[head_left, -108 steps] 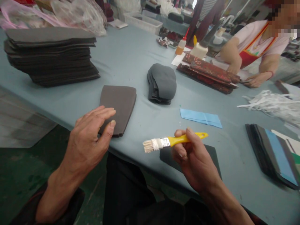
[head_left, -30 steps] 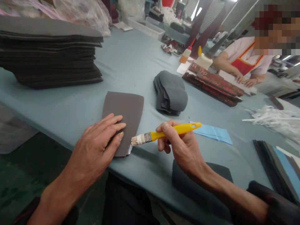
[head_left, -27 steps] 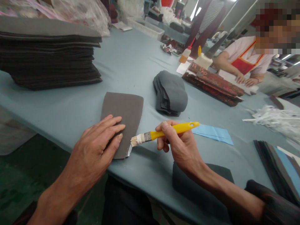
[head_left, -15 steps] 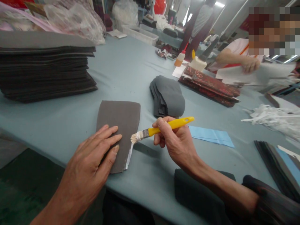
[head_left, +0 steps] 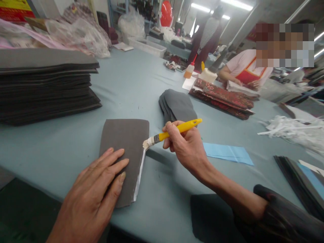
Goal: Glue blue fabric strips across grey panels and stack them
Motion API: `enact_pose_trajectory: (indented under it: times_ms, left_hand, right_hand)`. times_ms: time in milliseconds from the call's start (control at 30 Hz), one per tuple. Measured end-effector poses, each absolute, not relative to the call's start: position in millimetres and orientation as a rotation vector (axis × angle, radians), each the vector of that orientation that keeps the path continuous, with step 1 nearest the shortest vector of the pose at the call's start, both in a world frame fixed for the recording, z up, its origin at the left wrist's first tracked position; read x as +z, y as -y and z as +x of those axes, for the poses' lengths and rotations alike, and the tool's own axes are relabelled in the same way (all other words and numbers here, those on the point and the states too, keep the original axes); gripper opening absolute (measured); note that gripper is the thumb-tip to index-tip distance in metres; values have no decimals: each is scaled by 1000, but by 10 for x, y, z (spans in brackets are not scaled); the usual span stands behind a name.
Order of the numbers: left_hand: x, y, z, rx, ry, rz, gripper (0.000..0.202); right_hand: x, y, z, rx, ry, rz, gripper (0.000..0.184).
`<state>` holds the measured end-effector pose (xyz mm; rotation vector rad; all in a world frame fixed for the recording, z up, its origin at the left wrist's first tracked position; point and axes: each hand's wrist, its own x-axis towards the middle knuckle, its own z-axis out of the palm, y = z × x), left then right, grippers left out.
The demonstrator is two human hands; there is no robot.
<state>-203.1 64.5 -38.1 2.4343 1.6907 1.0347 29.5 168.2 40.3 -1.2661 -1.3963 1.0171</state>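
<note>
A stack of dark grey sheet pieces (head_left: 126,138) lies on the blue-green table (head_left: 121,87). My left hand (head_left: 98,189) rests flat on its lower left part, fingers stretched out. Between the thumb and fingers of my right hand (head_left: 187,145) is a yellow-handled paintbrush (head_left: 184,126), tilted with its handle end up to the right. Its whitened bristles touch the stack's right edge. A white wet-looking strip (head_left: 138,179) runs along that edge from the bristles down to the near corner.
Rounded grey pieces (head_left: 177,104) lie behind my right hand, and blue strips (head_left: 227,153) to its right. A tall dark stack (head_left: 45,91) stands at left. Patterned dark red pieces (head_left: 220,98), a glue bottle (head_left: 189,71) and white strips (head_left: 291,128) lie farther right. Another person (head_left: 243,71) works across the table.
The brush has moved up along the stack's right edge, and the white strip is longer. My left hand stays on the stack. The view has tilted upward.
</note>
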Motion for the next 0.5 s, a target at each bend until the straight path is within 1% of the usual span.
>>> enact_pose_trajectory:
  times_ms: [167,500]
  left_hand:
    - [-403,-622,-2056,1047,-1674,2422,36]
    - [-417,-629,-2049,1092,-1614,2421,39]
  right_hand:
    - [430,-1804,259,984,1433,-1297,28]
    - [441,-2035,226,860,1545,-1303,32]
